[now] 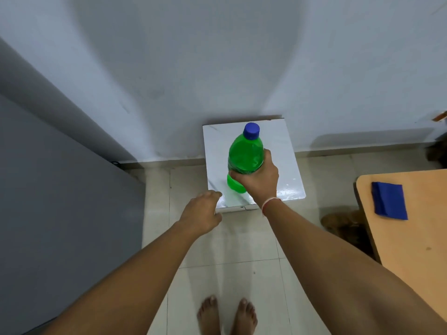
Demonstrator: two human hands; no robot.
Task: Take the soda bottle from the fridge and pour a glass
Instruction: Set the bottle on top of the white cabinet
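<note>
The green soda bottle is out of the fridge: it stands upright on a small white tabletop against the wall, blue cap on. The right hand has its grip wrapped around the bottle's lower body, fingers curled round the far side and thumb at the near side. The left hand hangs just off the tabletop's near-left corner with fingers loosely curled, holding nothing; whether it touches the edge I cannot tell. The grey fridge sits to the left, and from this angle its door appears closed.

So step 1, fetching the bottle, looks done. Everything about pouring is left: the cap is not yet off, and no glass shows anywhere in view, neither on the white tabletop nor on the wooden tabletop to the right, which carries only a folded blue cloth. A glass must be found, the cap unscrewed, likely with the free left hand, and the soda poured. By my judgement the task is less than half complete
</note>
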